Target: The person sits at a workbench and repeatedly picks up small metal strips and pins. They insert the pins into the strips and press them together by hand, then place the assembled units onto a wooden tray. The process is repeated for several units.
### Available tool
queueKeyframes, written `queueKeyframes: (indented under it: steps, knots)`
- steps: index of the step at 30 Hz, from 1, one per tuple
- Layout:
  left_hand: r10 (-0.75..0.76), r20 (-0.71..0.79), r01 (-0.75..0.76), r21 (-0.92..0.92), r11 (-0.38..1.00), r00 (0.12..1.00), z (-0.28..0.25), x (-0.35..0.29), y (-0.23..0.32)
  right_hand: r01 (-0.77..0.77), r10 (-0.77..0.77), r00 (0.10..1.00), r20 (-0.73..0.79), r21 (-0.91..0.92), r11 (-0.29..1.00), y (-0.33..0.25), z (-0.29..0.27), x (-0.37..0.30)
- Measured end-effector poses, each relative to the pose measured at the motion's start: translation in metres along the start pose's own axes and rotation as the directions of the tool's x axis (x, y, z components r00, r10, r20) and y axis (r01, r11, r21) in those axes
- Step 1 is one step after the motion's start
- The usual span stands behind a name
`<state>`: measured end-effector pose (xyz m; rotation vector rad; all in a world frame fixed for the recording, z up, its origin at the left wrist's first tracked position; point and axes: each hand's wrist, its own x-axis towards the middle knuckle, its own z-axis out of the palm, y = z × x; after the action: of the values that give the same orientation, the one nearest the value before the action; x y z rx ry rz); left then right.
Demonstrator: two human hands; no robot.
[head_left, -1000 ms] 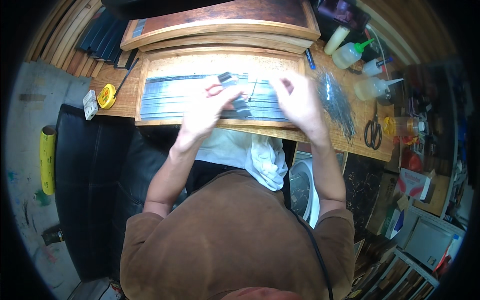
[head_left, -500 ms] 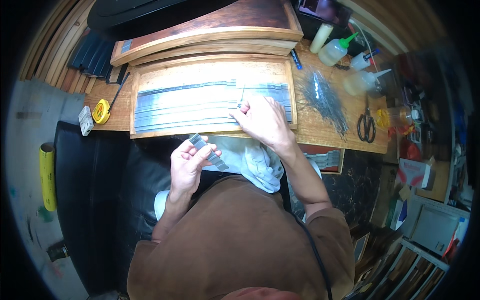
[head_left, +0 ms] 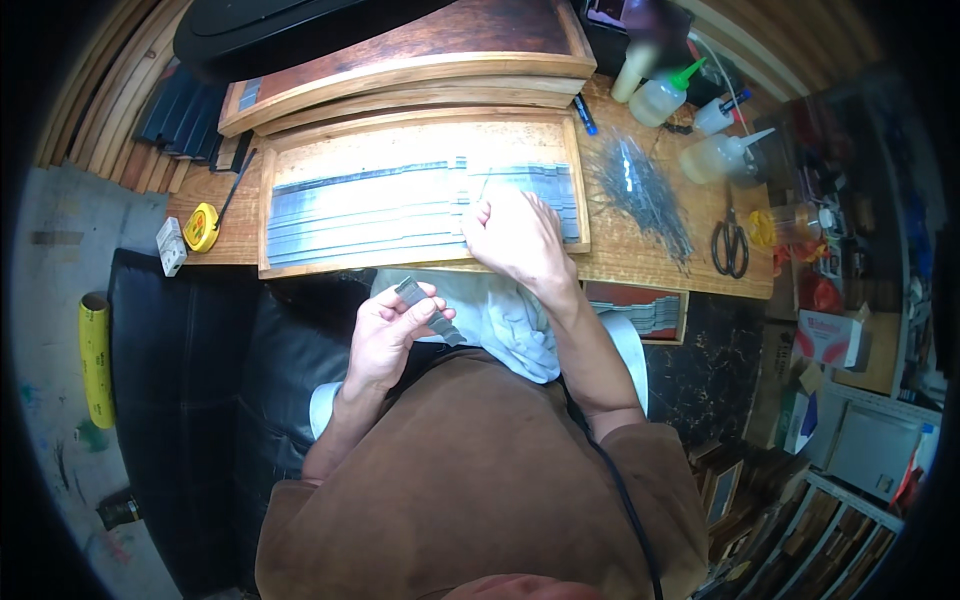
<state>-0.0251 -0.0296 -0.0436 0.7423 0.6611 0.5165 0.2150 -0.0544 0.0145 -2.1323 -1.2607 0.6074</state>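
My left hand (head_left: 385, 335) is closed around a small fanned stack of thin grey strips (head_left: 440, 325), held between thumb and fingers just in front of the tray's near edge. In the shallow wooden tray (head_left: 420, 121) lie several long rows of similar grey strips (head_left: 350, 222). Over the right part of these rows, my right hand (head_left: 520, 238) is curled with its fingers closed. A thin dark line shows by its fingertips, but what they pinch is too small to make out. Below the tray, a pale cloth (head_left: 520, 335) rests over my lap.
Behind stands another wooden tray (head_left: 420, 83). A bundle of thin wires (head_left: 640, 200), black scissors (head_left: 730, 248), a blue marker (head_left: 585, 115) and a green-tipped bottle (head_left: 657, 102) lie or stand rightward. At left are a yellow tape measure (head_left: 203, 228) and a small white box (head_left: 171, 247).
My left hand has shifted slightly to the right with the stack, which is turned a little. The right hand stays over the rows, its fingers more tucked. The whole view has shifted slightly.
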Motion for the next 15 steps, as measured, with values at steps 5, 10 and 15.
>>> queueKeyframes:
  steps: [5, 10, 15]
  knots:
    - [0.020, 0.001, -0.020, 0.030, 0.999, 1.000, 0.002, -0.002, -0.004, 0.012, -0.011, 0.998, -0.066, 0.015, 1.000, 0.000, 0.003, -0.002]
    - [0.035, -0.010, -0.035, 0.031, 0.999, 0.999, 0.001, -0.002, 0.000, -0.002, -0.004, 0.999, 0.045, 0.118, 0.993, 0.004, -0.021, -0.004]
    - [0.069, -0.034, -0.069, 0.012, 0.998, 0.997, 0.004, 0.000, 0.007, 0.022, -0.142, 0.977, 0.161, 0.584, 0.812, 0.027, -0.031, -0.025]
